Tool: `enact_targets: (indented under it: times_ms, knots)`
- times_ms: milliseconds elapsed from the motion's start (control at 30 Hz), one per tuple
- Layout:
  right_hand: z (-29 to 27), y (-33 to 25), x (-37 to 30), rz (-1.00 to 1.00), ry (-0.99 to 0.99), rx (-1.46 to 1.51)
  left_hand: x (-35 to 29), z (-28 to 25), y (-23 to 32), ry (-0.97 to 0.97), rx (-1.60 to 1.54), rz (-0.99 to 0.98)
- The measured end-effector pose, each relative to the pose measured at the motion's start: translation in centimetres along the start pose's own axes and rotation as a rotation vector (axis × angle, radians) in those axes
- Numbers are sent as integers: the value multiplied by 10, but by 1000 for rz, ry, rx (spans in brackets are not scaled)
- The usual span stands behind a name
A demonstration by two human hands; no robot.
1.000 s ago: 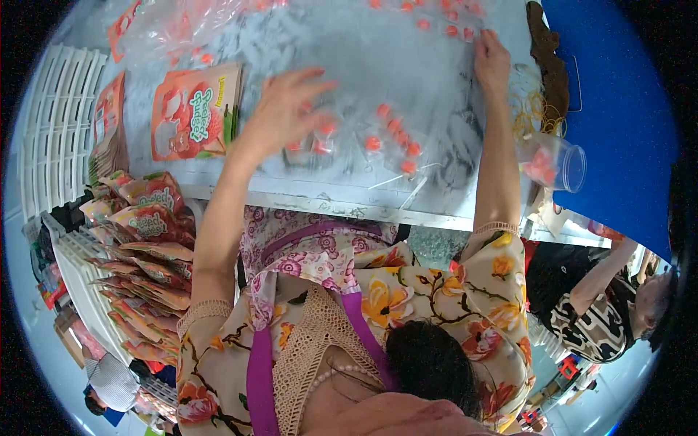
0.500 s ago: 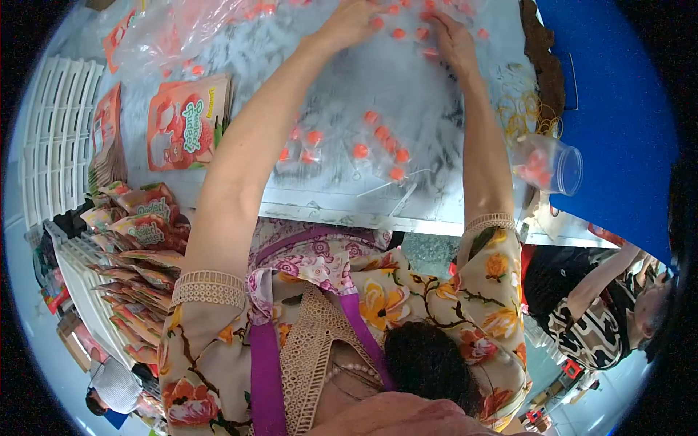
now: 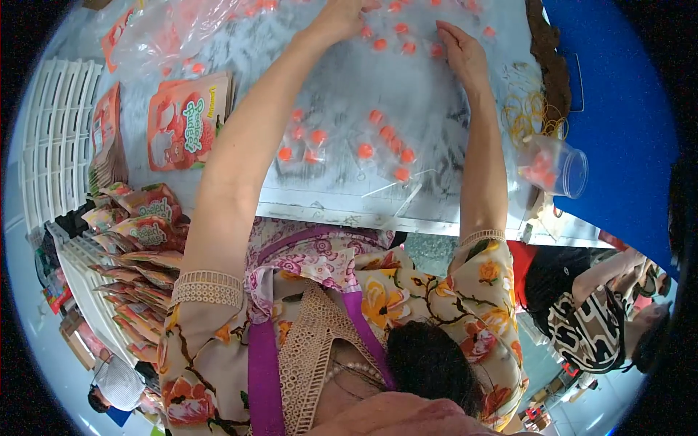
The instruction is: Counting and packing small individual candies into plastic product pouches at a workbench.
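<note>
A: While the white slatted rack takes up the far L, what's next to it?
B: Pile of filled pouches below; then, on the table, a flat stack of red pouches, w/ a clear plastic bag beyond.
A: And the L hand?
B: At the view's upper edge, arm stretched right across the table. Fingers partly cut off, so can't tell whether it's gripping anything.
A: Where are the red pcs?
B: Loose group on the table's far side, btwn the hands: R of the L fingers, L of the R fingertips. Roundish, so no clear long axis.
A: Any more?
B: Two clusters closer to the body, btwn the forearms, some in clear wrap.
A: Which hand's nearer the far group?
B: Depends on the pc: L-end ones sit just beside the L hand, lower R-end one just beside the R hand.
A: R grip?
B: Slack, fingers parted, nothing seen clasped; contact w/ that pc unclear.
A: Far R?
B: Yellow bands, then a tilted clear tub w/ red pcs inside.
</note>
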State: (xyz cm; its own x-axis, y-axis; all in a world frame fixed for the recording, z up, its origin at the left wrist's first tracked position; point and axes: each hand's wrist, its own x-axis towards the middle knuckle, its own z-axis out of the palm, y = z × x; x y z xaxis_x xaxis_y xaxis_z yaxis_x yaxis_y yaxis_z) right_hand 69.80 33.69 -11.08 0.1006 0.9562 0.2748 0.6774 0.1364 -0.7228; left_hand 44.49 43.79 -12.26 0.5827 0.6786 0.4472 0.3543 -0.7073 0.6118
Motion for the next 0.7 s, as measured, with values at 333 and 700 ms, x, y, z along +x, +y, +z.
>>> enact_targets:
  times_ms: [333,700]
  knots:
    - [22,-10,-1,-198,-114,-294,0,-11,11,-63,32,-211]
    - [22,-28,-23,53,-95,42,15,-15,11,-66,246,-266]
